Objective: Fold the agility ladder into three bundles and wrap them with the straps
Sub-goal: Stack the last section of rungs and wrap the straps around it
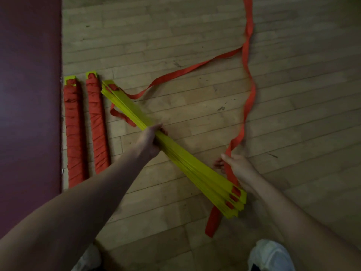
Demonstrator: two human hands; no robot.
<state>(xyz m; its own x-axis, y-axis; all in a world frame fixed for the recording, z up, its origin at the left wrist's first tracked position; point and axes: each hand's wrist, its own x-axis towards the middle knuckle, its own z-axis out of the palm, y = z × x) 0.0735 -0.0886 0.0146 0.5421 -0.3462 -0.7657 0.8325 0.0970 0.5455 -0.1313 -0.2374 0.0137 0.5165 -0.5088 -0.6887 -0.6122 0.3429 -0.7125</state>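
Third rung stack (197,169) diagonal over floor (195,36), right of two wrapped bundles (73,133). Left hand (152,141) clamps its middle; right hand (237,169) holds limp strap (248,106). Rungs look stiff, light, prone to fanning: grip centrally.

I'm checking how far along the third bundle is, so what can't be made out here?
All in the head view:
1. The orange strap runs off the top edge, so its far end is unseen.
2. The left forearm covers the near ends of the two wrapped bundles.
3. The yellow rungs hide where the strap passes under their near end.
4. The rung count is too blurred to tell.
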